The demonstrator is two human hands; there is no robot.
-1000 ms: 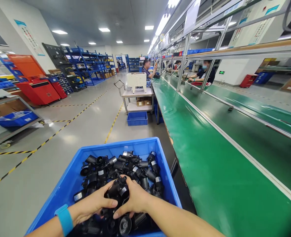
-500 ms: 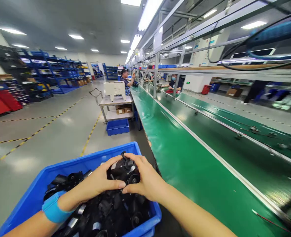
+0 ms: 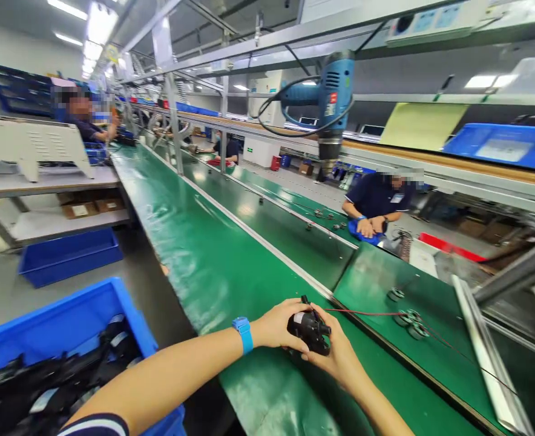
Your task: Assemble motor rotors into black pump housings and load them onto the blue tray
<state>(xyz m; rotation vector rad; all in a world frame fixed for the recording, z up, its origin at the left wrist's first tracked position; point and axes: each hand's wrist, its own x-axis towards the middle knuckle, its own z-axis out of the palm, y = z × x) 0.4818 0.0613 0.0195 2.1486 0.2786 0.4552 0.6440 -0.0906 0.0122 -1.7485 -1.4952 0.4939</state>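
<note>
Between my two hands is a black plastic housing [image 3: 310, 330] with a pale label and short stubs, held over the green bench top [image 3: 231, 266]. My left hand [image 3: 276, 327], with a blue band at its wrist, grips the housing from the left. On the opposite side, the fingers of my right hand [image 3: 338, 351] close round it. At lower left, a blue crate [image 3: 126, 303] holds many similar black parts [image 3: 63, 381]. A thin red wire [image 3: 361, 312] runs over the bench just beyond my right hand.
A blue power drill [image 3: 333, 100] hangs above the bench. Several small metal parts [image 3: 408, 318] lie on a green panel to the right. A co-worker [image 3: 376, 206] is across the line, another person [image 3: 83, 118] far left. An empty-looking blue bin [image 3: 70, 257] stands on the floor.
Both hands have carried the black housing from above the crate rightward to over the green bench. The view has swung right, bringing the drill and the co-worker opposite into sight.
</note>
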